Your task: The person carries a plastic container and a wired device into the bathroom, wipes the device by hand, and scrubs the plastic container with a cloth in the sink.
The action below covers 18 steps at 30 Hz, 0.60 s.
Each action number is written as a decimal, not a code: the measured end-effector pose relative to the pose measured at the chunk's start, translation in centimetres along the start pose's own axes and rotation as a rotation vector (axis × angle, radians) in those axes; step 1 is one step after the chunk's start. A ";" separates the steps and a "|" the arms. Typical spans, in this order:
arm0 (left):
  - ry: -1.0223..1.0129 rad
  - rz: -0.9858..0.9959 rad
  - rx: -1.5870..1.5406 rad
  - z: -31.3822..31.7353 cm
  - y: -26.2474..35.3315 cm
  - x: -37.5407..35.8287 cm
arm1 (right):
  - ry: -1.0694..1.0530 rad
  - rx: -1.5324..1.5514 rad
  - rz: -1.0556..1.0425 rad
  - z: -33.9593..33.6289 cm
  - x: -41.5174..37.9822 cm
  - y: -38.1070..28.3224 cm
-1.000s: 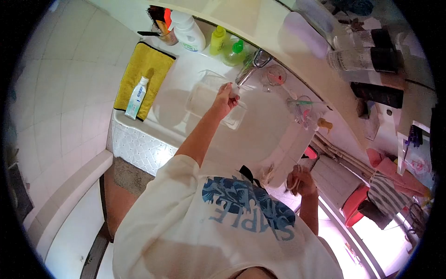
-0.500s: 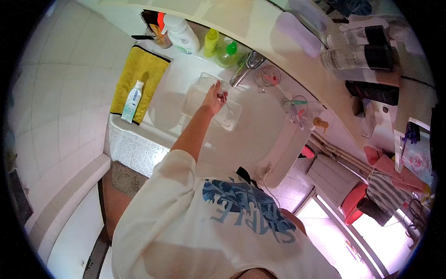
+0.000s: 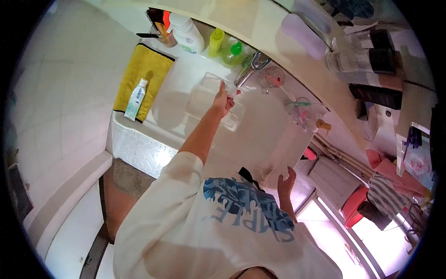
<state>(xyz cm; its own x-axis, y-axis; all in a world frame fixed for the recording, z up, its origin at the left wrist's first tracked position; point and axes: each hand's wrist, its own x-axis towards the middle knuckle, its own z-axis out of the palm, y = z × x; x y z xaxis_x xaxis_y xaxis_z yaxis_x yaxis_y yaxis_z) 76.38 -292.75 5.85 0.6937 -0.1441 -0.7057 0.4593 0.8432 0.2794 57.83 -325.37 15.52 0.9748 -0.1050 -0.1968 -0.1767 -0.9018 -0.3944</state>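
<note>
My left hand (image 3: 224, 101) reaches over the white sink (image 3: 260, 153), just below the chrome faucet (image 3: 250, 69). Its fingers are curled around something pale and see-through that I cannot make out. Under the hand and wrist, partly hidden by them, lies a clear plastic container (image 3: 197, 103) with a rectangular outline. My right hand (image 3: 286, 181) is beside the sink's near right edge, fingers apart and bent, with nothing in it.
A toothpaste tube (image 3: 136, 100) rests on a yellow towel (image 3: 155, 63) at left. Along the back stand a white bottle (image 3: 188, 35), a yellow bottle (image 3: 216, 43), a green-topped bottle (image 3: 231, 56), and glass cups (image 3: 272, 76) at right. A shelf (image 3: 260, 28) overhangs the sink.
My right hand has come into view near the sink's right edge. My left hand stays over the container, its wrist slightly turned. The whole view has shifted a little.
</note>
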 end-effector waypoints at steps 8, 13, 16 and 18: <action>0.036 0.174 0.004 -1.0 -0.6 1.0 | -0.260 0.751 -0.091 7.4 14.3 -13.8; -0.115 0.050 -0.055 -0.4 1.2 -0.5 | -0.158 0.733 -0.297 14.9 20.7 -19.6; -0.074 0.012 0.134 -1.5 0.6 0.1 | -0.359 0.681 -0.311 16.7 21.8 -20.9; 0.004 -0.041 0.184 -1.6 0.9 0.2 | -0.773 0.906 -0.030 14.6 21.7 -22.6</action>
<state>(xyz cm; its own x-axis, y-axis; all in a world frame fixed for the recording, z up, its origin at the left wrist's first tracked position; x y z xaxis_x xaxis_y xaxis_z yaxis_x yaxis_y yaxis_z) 76.04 -291.20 4.91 0.6698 -0.1741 -0.7218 0.5816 0.7273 0.3643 80.95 -301.19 7.09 0.6950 0.4717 -0.5427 -0.4894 -0.2426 -0.8376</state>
